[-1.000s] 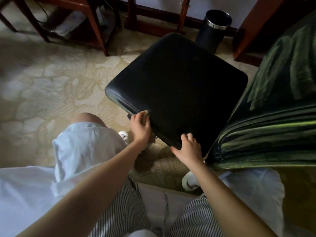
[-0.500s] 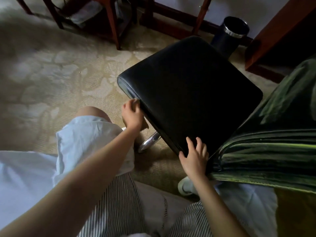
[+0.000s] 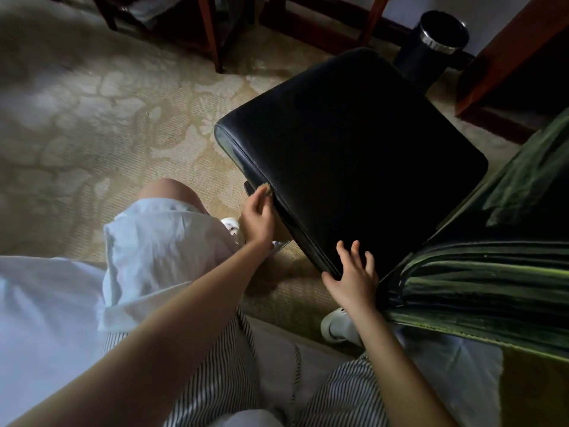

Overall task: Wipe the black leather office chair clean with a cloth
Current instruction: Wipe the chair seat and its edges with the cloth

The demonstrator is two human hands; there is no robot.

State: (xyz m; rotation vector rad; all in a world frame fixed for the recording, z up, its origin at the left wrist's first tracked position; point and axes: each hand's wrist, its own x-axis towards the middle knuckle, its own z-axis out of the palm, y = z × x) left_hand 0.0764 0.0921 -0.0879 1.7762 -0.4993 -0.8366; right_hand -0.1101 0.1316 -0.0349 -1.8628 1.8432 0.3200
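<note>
left arm reaches forward from the lower left, wrist slightly bent. left hand (image 3: 258,220) sits at the near-left side edge of the black leather chair seat (image 3: 354,155), fingers curled round a small tan cloth (image 3: 268,191) and pressing it against the seam of that edge. only a scrap of the cloth shows past the fingertips. the rest is hidden inside the hand, so its size and fold cannot be told.

right arm comes up from the lower right. right hand (image 3: 354,274) lies flat on the near corner of the seat, fingers spread and straight, thumb down over the side edge, holding nothing.

the seat sits centre right, set at an angle in view, above the patterned carpet (image 3: 92,124). its top is very dark and no surface detail can be made out. green striped fabric (image 3: 492,272) overlaps its near-right edge. the chair base is hidden under the seat.

a dark bin (image 3: 431,41) with a metal rim stands beyond the seat's far corner, its lower part hidden behind the seat. wooden furniture legs (image 3: 212,35) are cut off at the top edge. a white shoe (image 3: 337,328) shows just beside the right forearm.
</note>
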